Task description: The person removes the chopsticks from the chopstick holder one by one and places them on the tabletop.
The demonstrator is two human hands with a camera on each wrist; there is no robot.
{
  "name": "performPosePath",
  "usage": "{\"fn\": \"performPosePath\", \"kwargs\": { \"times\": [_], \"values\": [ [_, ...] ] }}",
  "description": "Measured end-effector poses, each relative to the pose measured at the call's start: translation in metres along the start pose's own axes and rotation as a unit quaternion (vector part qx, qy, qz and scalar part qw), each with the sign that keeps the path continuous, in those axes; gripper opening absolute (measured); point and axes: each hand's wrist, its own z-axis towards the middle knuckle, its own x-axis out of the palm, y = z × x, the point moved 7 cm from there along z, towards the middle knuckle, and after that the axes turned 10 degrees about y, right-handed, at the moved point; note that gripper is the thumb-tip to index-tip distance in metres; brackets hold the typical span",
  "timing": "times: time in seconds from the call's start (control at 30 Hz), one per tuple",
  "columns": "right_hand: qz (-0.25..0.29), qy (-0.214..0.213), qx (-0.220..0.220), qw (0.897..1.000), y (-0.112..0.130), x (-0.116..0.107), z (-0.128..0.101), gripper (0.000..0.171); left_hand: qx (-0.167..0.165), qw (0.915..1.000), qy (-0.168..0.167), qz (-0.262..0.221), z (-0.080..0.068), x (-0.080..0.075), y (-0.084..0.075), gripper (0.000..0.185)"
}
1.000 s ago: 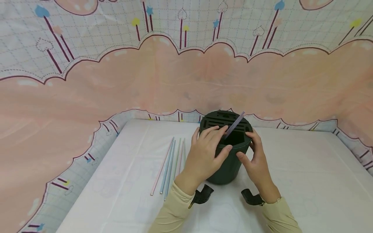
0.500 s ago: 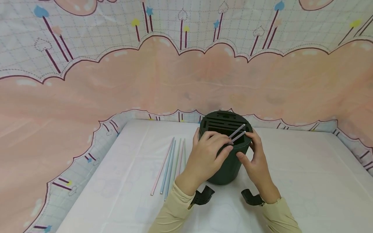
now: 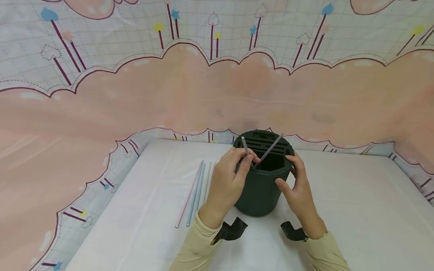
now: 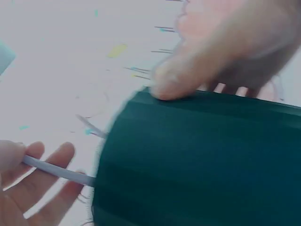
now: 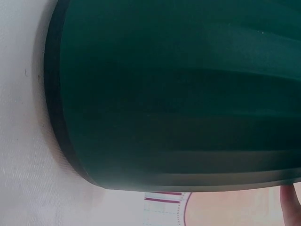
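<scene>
A dark green bucket with a slotted cover over the back of its top stands on the table. My left hand pinches a thin greyish-purple stick at the front left of the opening. In the left wrist view that stick runs from thumb and finger to the bucket's rim, its lower end hidden inside. Another similar stick leans to the right out of the opening. With my right hand I hold the bucket's right rim, thumb on the front wall. In the right wrist view the bucket's wall fills most of the picture.
Several thin pink, blue and green sticks lie on the white table, left of the bucket and partly behind my left forearm. A patterned pink and white cloth hangs behind the table. Black wrist mounts stick out from both wrists.
My left hand has drawn back to the left with one stick, which now stands more upright. The two sticks have spread apart. My right hand keeps its place on the rim.
</scene>
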Motion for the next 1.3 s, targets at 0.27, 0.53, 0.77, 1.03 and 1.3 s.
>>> {"fn": "performPosePath", "kwargs": {
  "times": [0.27, 0.53, 0.77, 1.03, 1.3],
  "values": [
    [-0.015, 0.001, -0.005, 1.000, 0.006, 0.000, 0.000, 0.057, 0.052, 0.9813, -0.099, -0.156, -0.007, -0.048, -0.030, 0.014],
    [-0.016, 0.001, -0.007, 1.000, 0.005, 0.002, -0.001, 0.056, 0.100, 0.9514, -0.190, -0.220, -0.021, -0.093, -0.050, 0.018],
    [-0.021, -0.005, -0.004, 1.000, 0.006, 0.003, -0.002, 0.057, 0.079, 0.9572, -0.191, -0.203, -0.026, -0.103, -0.040, 0.020],
    [-0.019, -0.005, -0.005, 1.000, 0.005, 0.003, -0.003, 0.057, -0.035, 0.9811, -0.140, -0.128, -0.020, -0.088, 0.002, 0.016],
    [-0.019, -0.006, -0.001, 1.000, 0.004, 0.003, -0.002, 0.056, -0.132, 0.9889, -0.049, 0.047, -0.016, -0.063, 0.048, 0.022]
  ]
}}
